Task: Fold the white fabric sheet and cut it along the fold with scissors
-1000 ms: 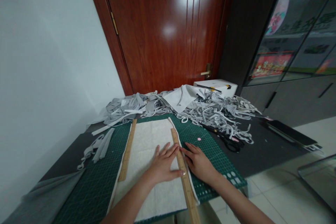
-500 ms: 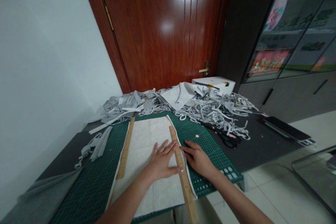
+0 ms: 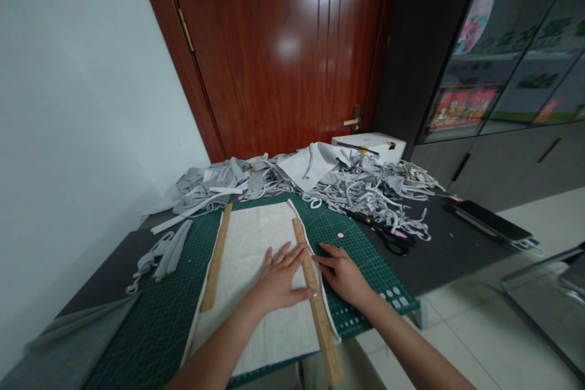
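My left hand lies spread on a piece of white fabric, its fingertips and thumb pressing on the right wooden ruler. That ruler runs along the fabric's right side and its near end sticks out past the table edge. My right hand rests just right of it, fingers stretched out, their tips at the fabric's right edge. A second wooden ruler lies along the fabric's left side, touched by neither hand. Beneath everything is a green cutting mat.
Grey fabric scraps are heaped along the back, before a white box. Black scissors lie to the right. Farther right is a flat black device. Grey strips and grey cloth are at left.
The whole view has shifted slightly. Both hands and the rulers keep nearly the same positions on the fabric.
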Tool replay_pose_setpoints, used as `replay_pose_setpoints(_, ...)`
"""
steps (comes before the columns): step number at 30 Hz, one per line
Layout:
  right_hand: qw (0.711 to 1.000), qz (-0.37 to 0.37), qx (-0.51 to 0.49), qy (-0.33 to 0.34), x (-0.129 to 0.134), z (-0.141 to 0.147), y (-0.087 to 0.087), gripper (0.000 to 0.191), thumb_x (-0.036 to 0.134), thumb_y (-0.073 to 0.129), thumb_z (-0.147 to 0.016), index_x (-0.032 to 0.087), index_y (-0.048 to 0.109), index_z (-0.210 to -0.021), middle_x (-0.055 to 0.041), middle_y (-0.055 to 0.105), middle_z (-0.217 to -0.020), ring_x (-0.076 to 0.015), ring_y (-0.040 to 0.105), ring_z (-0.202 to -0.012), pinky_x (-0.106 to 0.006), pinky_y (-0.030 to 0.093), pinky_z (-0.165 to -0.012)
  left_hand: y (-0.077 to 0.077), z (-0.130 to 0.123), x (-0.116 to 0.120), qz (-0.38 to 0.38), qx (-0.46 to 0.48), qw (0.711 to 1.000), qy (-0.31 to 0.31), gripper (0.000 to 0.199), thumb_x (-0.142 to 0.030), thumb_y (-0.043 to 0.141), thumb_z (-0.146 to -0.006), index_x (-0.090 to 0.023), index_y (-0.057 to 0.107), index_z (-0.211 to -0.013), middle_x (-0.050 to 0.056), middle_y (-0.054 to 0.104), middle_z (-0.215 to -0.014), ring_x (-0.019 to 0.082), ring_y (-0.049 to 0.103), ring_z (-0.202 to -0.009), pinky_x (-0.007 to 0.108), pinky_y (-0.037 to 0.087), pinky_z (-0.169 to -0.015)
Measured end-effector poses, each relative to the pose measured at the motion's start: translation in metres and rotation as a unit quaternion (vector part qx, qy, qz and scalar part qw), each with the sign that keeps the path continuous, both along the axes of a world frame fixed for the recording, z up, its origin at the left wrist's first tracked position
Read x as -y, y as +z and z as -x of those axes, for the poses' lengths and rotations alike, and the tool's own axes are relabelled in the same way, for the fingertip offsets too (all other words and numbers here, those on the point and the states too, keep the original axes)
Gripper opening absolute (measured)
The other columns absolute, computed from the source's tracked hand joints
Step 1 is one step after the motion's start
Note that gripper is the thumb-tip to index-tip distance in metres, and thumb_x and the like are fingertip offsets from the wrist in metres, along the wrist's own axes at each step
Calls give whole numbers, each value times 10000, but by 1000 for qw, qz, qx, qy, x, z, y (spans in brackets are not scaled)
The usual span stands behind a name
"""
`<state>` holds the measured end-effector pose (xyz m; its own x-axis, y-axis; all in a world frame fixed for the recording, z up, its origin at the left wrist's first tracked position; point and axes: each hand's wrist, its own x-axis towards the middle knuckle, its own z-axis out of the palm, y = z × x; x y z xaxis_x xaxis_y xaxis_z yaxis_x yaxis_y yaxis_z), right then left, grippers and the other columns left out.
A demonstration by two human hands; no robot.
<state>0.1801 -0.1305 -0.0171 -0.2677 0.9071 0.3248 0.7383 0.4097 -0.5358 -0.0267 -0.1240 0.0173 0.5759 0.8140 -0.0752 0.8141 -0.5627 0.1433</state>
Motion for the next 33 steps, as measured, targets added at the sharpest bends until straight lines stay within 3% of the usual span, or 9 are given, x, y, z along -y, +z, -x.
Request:
replay_pose_setpoints(16,1000,-16,23,-9,3,2,2,319,173,512,-871,216,694,-1129,-124,584,-1312,-265,503,-1218,-452,335,-1058,-3,2,-2,-18,-6,1000,-6,895,-724,451,-779,-313,107,-1495,26,147,-1557,334,108,-1421,629,74,-1096)
replay_pose_setpoints(19,998,-24,40,-37,2,-1,10,308,183,534,-861,219,698,-1119,-95,609,-1279,-244,522,-1187,-390,355,-1053,-4,2,-3,-18,-2,1000,-7,887,-741,434,-779,-325,109,-1493,25,162,-1554,334,111,-1421,638,79,-1091)
replay_pose_setpoints(22,993,-19,49,-102,-10,-16,18,340,142,543,-840,178,676,-1151,-112,642,-1199,-241,558,-1119,-332,395,-1010,-3,2,-3,-12,2,1000,-7,884,-744,428,-781,-319,122,-1493,34,175,-1550,343,116,-1418,642,64,-1089)
replay_pose_setpoints(27,982,13,54,-179,-43,-50,19,346,123,602,-795,84,665,-1133,-183,644,-1110,-292,576,-1061,-357,424,-936,-2,2,-3,-7,6,1000,-9,893,-753,412,-784,-308,108,-1495,31,161,-1553,341,111,-1419,649,61,-1086)
replay_pose_setpoints(33,978,70,42,-191,-70,-60,11,171,268,648,-806,163,713,-924,-89,696,-898,-200,638,-827,-261,445,-711,-5,2,-4,-11,2,1000,-9,902,-770,395,-783,-309,92,-1496,32,152,-1556,332,98,-1423,636,51,-1092)
